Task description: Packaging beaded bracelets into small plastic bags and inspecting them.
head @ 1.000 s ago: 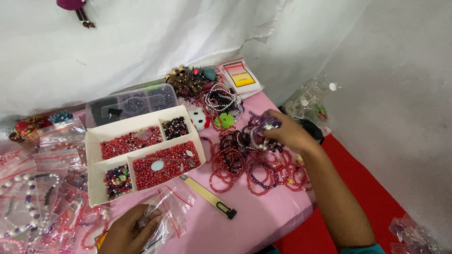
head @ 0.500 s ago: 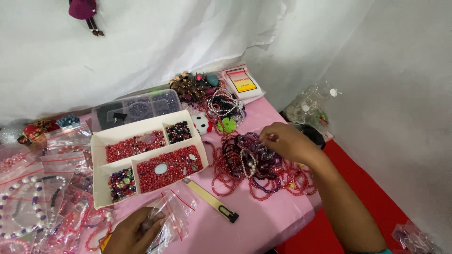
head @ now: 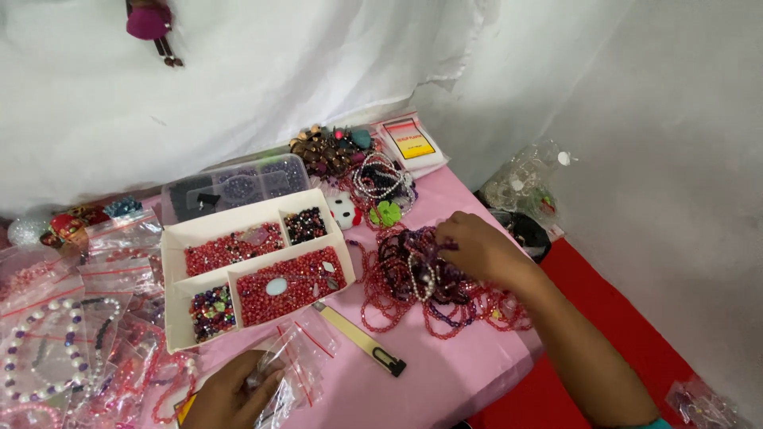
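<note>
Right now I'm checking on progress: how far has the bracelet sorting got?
Looks early. Done: little visible, only some filled bags at the left. In hand: right hand rests on the bracelet pile; left hand holds clear zip bags. Left: most of the pile remains loose.

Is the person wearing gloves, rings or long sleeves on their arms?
No gloves or rings show. Both hands are bare: the left hand and the right hand. The right forearm is bare too, with just a bit of teal sleeve at the picture's bottom edge.
</note>
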